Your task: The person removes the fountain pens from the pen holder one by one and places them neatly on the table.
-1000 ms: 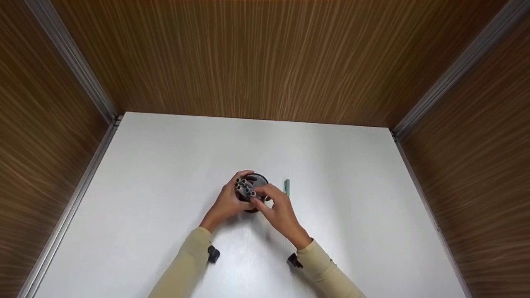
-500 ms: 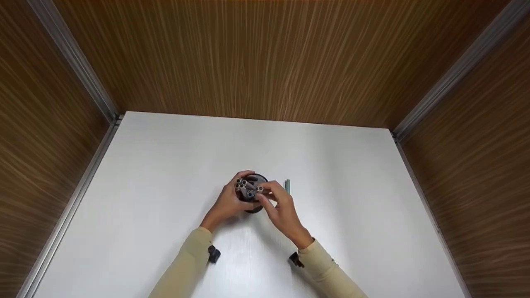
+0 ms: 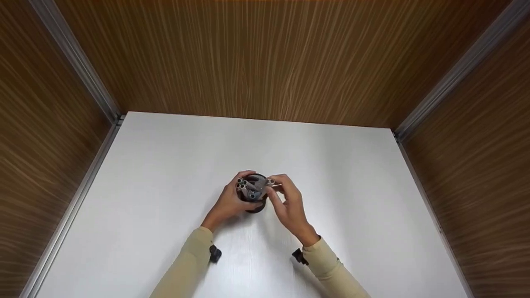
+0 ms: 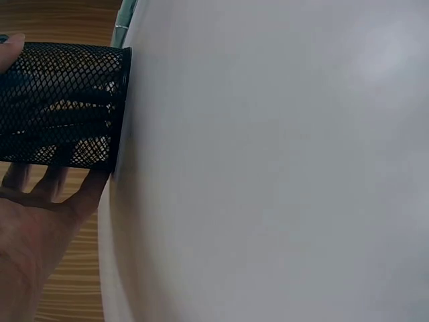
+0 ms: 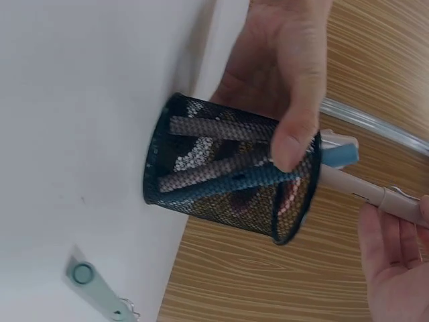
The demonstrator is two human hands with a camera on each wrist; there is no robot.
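My left hand (image 3: 229, 203) is wrapped round the black mesh pen cup (image 3: 253, 194), fingers curled against its wall, thumb over the rim; from the left wrist view I see those fingers (image 4: 50, 184) pressed to the mesh (image 4: 64, 104), the cup standing upright on the white table (image 3: 165, 174).

My right hand (image 3: 290, 205) has shifted since half a second ago: it sat low over the cup's mouth then, and now it's come up and out to the right of the cup. It pinches a beige pen (image 3: 271, 181) between thumb and fingertips, the other fingers loosely bent. The right wrist view shows that pen (image 5: 365, 191) slanting out over the cup's rim (image 5: 295, 201), its lower part still inside the mesh, its upper end in my fingers (image 5: 392, 235). A second ago this pen sat bunched with the others in the cup; now its top leans clear of the bunch toward the right.

Inside the cup, a blue pen (image 5: 261, 178) and several grey ones (image 3: 244, 186) lean against the wall, much as before.

The pale green pen (image 5: 94, 285) lies flat on the table just right of the cup. In the earlier head views it showed beyond my right hand; now the hand covers it there, and only the right wrist view catches it.
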